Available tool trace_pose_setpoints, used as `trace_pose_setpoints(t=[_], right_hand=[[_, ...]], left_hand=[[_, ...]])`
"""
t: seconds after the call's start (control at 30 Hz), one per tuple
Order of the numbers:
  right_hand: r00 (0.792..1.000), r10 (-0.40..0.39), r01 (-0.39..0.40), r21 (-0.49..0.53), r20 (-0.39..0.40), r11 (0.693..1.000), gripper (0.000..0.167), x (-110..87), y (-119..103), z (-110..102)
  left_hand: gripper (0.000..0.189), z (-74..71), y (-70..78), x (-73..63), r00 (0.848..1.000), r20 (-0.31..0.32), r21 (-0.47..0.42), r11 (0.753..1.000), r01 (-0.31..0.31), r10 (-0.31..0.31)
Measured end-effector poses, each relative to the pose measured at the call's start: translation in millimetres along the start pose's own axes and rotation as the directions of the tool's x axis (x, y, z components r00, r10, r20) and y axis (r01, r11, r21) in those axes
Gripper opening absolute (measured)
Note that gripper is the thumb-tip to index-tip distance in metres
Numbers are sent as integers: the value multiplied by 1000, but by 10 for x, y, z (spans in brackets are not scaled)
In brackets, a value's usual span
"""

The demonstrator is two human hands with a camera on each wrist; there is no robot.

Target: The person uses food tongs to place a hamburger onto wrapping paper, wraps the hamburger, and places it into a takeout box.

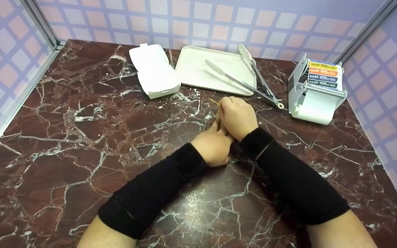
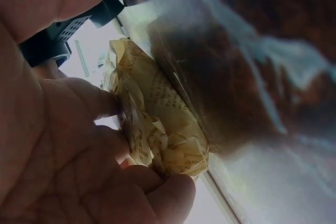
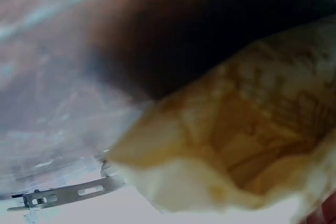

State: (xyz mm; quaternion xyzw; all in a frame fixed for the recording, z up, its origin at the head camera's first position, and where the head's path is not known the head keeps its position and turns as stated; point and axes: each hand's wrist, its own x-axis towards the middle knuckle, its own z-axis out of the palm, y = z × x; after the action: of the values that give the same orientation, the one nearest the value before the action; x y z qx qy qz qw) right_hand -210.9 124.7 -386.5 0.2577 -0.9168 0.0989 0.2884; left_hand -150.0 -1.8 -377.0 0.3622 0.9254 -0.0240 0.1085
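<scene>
My hands meet near the middle of the table, mostly covering a small bundle of yellowish, printed wrapping paper. The left hand is the lower one, and its fingers bend against the side of the crumpled paper in the left wrist view. The right hand lies just above, its fingers curled over the paper, with a thin yellow edge poking out beyond them in the head view. A blurred, folded flap of the wrapping paper fills much of the right wrist view. Whatever the paper encloses is hidden.
Behind the hands lie an open white paper box and a cream tray. Metal tongs rest across the tray's right side, handle end on the marble table. A label-roll dispenser stands at right. Patterned walls enclose the table.
</scene>
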Motion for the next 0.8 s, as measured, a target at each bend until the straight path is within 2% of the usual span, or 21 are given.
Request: trace_pose_setpoints(t=[0.13,0.33,0.5,0.8], right_hand=[[998,33,-34,21,58,999,14,5,-10,3],[997,35,-36,9,62,999,14,3,-22,4],[993,57,-59,16,100,998,16,18,-25,-8],[963,132,-143,28,235,989,14,78,-37,-51]], left_hand=[[91,-5,1,-17,1000,11,-23,1000,10,-10],[86,-13,-6,-25,1000,3,3,1000,-8,8],[87,-14,-7,-8,1000,24,12,1000,-6,6],[87,2,-11,4,999,40,4,1000,4,-4]])
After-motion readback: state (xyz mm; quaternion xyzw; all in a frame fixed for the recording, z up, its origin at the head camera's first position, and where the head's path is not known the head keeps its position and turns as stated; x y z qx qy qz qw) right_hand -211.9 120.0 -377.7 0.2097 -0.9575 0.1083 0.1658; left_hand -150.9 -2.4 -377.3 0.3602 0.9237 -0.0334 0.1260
